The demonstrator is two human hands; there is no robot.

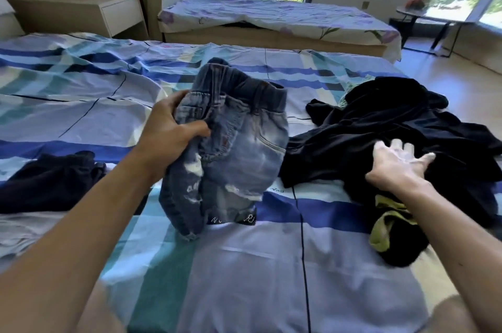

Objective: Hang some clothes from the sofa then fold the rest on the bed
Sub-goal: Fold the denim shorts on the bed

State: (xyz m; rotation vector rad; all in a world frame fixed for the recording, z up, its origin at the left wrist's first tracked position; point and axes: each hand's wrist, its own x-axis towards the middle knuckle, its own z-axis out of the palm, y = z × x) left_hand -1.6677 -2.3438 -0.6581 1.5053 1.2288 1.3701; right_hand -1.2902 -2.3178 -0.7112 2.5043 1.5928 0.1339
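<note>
Folding on the bed [244, 278]: left hand [165, 134] grip pinching bunched denim jeans [239, 142], right hand [396, 167] spread over the black garment pile [380, 126]; next, presumably, laying the jeans flat.

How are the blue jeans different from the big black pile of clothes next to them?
The faded blue denim jeans are pale and patchy; the heap of black clothes is dark. The left hand grips the jeans, bunched and lifted; the black heap lies spread out under the open right hand. Both are unfolded, over the striped bed.
</note>
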